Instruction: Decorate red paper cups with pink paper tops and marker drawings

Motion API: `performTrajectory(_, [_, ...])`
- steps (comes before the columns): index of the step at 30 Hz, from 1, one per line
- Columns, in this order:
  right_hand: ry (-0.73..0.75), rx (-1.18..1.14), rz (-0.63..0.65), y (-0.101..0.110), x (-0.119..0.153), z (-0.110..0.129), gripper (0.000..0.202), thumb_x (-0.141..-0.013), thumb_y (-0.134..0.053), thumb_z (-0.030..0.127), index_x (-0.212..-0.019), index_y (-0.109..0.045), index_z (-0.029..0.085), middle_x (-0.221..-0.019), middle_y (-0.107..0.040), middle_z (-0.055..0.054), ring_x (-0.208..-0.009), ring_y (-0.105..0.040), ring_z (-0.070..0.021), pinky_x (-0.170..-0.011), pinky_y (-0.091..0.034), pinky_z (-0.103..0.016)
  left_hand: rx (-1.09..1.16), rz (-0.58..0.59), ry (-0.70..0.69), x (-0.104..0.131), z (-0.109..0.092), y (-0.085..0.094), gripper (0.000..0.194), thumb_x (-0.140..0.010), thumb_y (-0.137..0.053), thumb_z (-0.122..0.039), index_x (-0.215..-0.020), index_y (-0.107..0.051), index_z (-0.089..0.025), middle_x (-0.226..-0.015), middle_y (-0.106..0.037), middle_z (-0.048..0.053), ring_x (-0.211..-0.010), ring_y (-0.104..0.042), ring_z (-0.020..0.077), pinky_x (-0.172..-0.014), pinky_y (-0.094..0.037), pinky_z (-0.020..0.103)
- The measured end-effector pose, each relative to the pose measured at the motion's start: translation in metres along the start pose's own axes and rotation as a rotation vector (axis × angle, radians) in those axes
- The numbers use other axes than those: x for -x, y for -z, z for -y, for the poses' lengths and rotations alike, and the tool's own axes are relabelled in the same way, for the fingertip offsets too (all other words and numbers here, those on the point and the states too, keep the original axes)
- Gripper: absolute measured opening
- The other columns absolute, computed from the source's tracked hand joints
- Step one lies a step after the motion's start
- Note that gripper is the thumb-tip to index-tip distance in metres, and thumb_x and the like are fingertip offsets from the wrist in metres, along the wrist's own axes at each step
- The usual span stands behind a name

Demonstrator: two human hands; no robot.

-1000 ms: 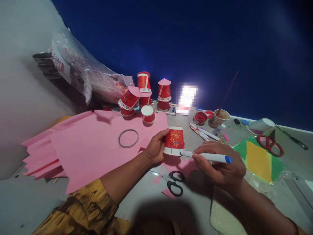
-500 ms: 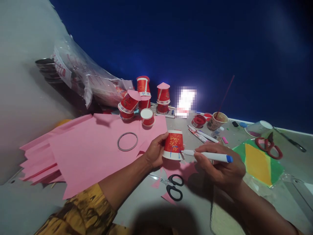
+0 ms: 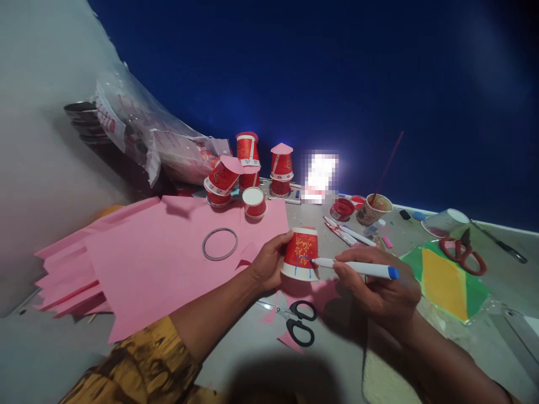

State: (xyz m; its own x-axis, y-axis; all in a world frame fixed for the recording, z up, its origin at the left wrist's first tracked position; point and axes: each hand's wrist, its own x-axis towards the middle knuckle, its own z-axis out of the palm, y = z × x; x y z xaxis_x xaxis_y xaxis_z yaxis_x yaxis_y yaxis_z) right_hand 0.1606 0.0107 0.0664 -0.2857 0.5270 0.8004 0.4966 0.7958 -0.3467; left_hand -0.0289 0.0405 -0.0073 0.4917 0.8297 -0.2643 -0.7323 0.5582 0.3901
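Note:
A red paper cup (image 3: 300, 250) with gold lettering is upside down in my left hand (image 3: 270, 261), the fingers closed round its left side. Blue lines run over its white rim band and up onto the red. My right hand (image 3: 381, 283) grips a white marker (image 3: 357, 267) with a blue end, its tip at the cup's right side by the blue lines. Black-handled scissors (image 3: 301, 320) lie below the cup among pink paper scraps (image 3: 290, 341). A large pink paper sheet (image 3: 147, 258) spreads to the left, bearing a grey ring (image 3: 219, 244).
Red cups with pink cone tops, such as this stack (image 3: 281, 168), stand at the back beside a single cup (image 3: 254, 203). Pens (image 3: 349, 231), a red paint jar (image 3: 342, 210) and a brush cup (image 3: 374, 209) sit back right. Red-handled scissors (image 3: 463, 255) lie farther right.
The cup has turned and tilted slightly in my left hand, its lettering now facing me more. A blue line now joins the upright strokes across the top. The marker tip stays against the cup.

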Motion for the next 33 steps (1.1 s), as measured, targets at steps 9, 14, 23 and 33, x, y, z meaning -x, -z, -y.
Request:
performTrajectory(9, [-0.005,0.006,-0.002,0.003,0.0,0.0,0.014,-0.089,-0.07,0.013,-0.079,-0.073,0.023,-0.064,-0.078,-0.001,-0.052,-0.074,-0.0181,-0.051,-0.057,-0.026,-0.034,-0.003,-0.006,0.0,0.0,0.001,0.039,-0.097,-0.061,-0.031,-0.125,-0.071,-0.006,-0.095,-0.081,0.018,-0.083,-0.077,0.0276,-0.083,-0.061,0.041])
performTrajectory(14, [-0.005,0.008,0.017,0.002,-0.001,0.001,0.014,-0.09,-0.069,0.014,-0.08,-0.075,0.023,-0.065,-0.079,-0.001,-0.053,-0.075,-0.0188,-0.052,-0.059,-0.027,-0.033,-0.021,-0.004,0.0,-0.001,-0.001,0.04,-0.096,-0.062,-0.03,-0.125,-0.071,-0.005,-0.097,-0.08,0.017,-0.084,-0.077,0.0274,-0.083,-0.061,0.041])
performTrajectory(23, [-0.009,-0.008,0.026,0.003,-0.002,0.002,0.015,-0.091,-0.069,0.015,-0.08,-0.075,0.022,-0.065,-0.079,-0.001,-0.053,-0.074,-0.0186,-0.052,-0.059,-0.026,-0.033,-0.04,0.004,0.002,-0.001,-0.006,0.039,-0.099,-0.056,-0.029,-0.125,-0.072,-0.005,-0.096,-0.08,0.018,-0.085,-0.077,0.0273,-0.081,-0.062,0.041])
performTrajectory(33, [-0.01,0.031,0.002,0.004,-0.002,0.005,0.017,-0.09,-0.069,0.013,-0.076,-0.071,0.022,-0.061,-0.076,0.0,-0.049,-0.07,-0.0162,-0.048,-0.054,-0.026,-0.047,0.023,0.01,0.0,-0.001,0.002,0.04,-0.097,-0.061,-0.032,-0.127,-0.07,-0.006,-0.099,-0.081,0.019,-0.087,-0.078,0.0293,-0.084,-0.061,0.042])
